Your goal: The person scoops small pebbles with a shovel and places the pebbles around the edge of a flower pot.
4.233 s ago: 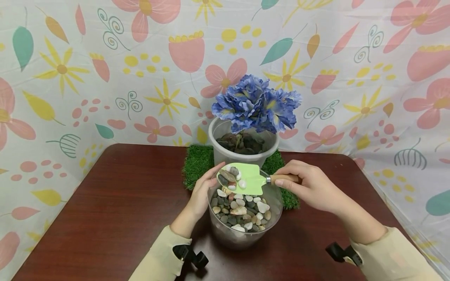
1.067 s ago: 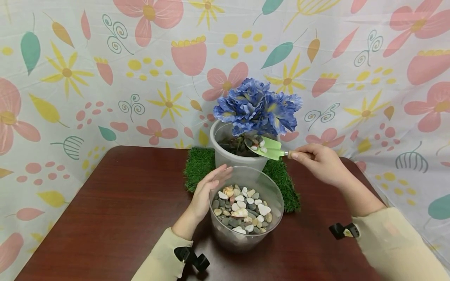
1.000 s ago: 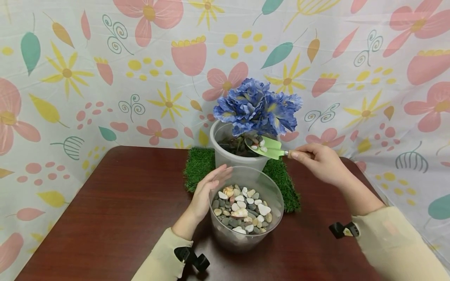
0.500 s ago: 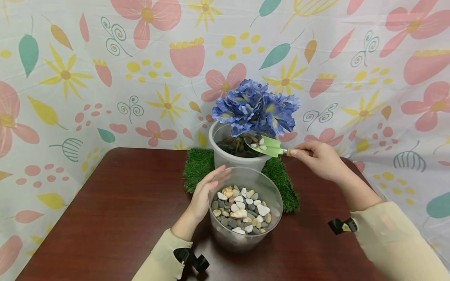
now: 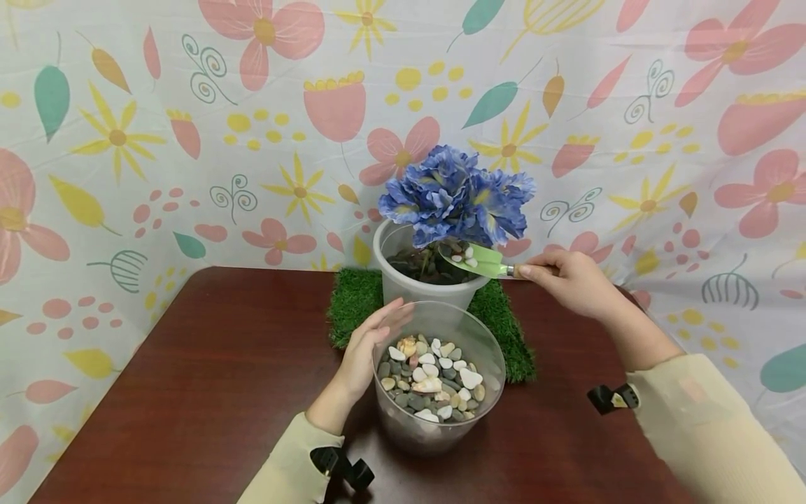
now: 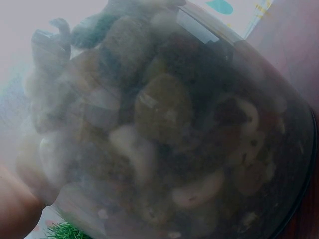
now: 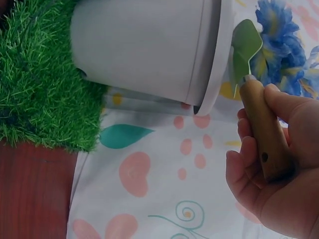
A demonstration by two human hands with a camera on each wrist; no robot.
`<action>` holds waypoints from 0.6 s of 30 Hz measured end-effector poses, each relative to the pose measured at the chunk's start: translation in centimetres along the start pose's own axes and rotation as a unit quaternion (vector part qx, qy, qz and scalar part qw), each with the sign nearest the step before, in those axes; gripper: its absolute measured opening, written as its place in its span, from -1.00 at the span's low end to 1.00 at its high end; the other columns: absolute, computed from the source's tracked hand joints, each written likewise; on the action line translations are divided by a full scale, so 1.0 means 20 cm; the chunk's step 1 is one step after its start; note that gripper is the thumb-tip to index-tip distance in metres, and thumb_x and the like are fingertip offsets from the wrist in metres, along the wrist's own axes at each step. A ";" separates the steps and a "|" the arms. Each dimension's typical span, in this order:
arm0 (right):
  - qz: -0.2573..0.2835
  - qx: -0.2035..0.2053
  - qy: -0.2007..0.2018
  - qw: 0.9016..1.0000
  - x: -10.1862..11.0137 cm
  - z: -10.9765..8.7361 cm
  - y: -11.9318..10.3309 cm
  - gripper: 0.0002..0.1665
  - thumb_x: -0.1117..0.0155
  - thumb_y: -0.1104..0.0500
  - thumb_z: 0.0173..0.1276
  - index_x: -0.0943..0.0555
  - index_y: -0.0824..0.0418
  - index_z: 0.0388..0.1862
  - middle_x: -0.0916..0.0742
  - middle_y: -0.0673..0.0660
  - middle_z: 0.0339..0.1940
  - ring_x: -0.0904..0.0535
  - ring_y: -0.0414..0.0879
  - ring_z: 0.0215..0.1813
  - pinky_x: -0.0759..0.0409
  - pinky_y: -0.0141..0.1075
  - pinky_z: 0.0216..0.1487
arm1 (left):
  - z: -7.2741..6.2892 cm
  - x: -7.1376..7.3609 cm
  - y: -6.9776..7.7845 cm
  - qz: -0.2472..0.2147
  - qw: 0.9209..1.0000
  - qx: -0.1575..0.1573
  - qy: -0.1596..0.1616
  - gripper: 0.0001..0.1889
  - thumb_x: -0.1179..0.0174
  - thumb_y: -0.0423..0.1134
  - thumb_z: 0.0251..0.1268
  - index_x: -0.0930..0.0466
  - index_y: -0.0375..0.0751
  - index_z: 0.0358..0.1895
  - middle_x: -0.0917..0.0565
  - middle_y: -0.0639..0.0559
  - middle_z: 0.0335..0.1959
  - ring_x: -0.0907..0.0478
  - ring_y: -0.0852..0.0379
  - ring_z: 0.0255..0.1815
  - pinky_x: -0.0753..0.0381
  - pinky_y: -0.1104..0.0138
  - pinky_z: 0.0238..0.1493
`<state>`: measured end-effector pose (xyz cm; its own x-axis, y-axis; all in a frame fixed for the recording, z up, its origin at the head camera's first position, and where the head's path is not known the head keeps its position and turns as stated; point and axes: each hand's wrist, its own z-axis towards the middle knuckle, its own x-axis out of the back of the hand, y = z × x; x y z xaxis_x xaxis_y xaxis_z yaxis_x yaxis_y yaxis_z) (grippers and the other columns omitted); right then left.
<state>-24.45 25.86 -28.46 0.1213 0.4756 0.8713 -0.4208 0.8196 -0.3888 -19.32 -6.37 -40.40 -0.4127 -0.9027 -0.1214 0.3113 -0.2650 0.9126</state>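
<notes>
My right hand grips the wooden handle of a light green garden trowel. The blade carries several dark and white pebbles and sits over the right rim of a white flower pot. Blue artificial flowers stand in that pot among dark stones. In the right wrist view, fingers and thumb wrap the trowel handle. My left hand rests with extended fingers against the left side of a clear plastic bucket. Pebbles and shells lie inside it, seen blurred through its wall in the left wrist view.
A mat of artificial grass lies under the flower pot, behind the bucket. Both stand on a dark red-brown table. A floral-patterned cloth hangs behind the table.
The loaded trowel has moved from above the clear bucket back to the flower pot's rim. Over the last second it has stayed nearly in place, its blade tilting slightly. The left hand has stayed put.
</notes>
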 end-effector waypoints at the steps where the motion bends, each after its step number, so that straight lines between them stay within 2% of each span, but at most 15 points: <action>1: -0.001 0.000 -0.001 1.000 0.00 0.00 0.00 -0.63 -0.12 -0.06 0.38 -0.72 0.14 -0.14 -0.68 0.05 -0.38 -0.46 -0.20 -0.44 -0.42 -0.35 -0.41 | 0.00 0.00 0.00 0.000 1.000 0.000 0.000 -0.41 0.36 -0.28 0.35 -0.04 -0.48 0.42 -0.26 -0.42 0.37 -0.20 -0.32 0.39 -0.07 -0.12 0.43; 6: -0.008 -0.002 -0.008 1.000 0.01 0.02 0.00 -0.62 -0.11 -0.06 0.38 -0.71 0.18 -0.13 -0.73 0.09 -0.30 -0.53 -0.19 -0.38 -0.49 -0.32 -0.35 | 0.00 0.00 0.00 -0.005 1.000 -0.005 0.001 -0.42 0.36 -0.30 0.35 -0.04 -0.51 0.41 -0.26 -0.45 0.35 -0.21 -0.33 0.38 -0.08 -0.09 0.44; 18: -0.005 -0.006 -0.032 0.999 0.02 0.04 0.00 -0.59 -0.08 -0.06 0.40 -0.71 0.19 -0.12 -0.77 0.12 -0.26 -0.58 -0.17 -0.31 -0.52 -0.31 -0.32 | 0.00 0.00 -0.01 -0.009 1.000 -0.011 0.002 -0.42 0.37 -0.32 0.34 -0.05 -0.53 0.40 -0.26 -0.47 0.35 -0.22 -0.34 0.37 -0.08 -0.07 0.45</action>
<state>-25.09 25.74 -27.85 0.0679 0.4473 0.8918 -0.4090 0.8278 -0.3841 -19.45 -6.28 -40.56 -0.4154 -0.8990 -0.1384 0.3233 -0.2882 0.9013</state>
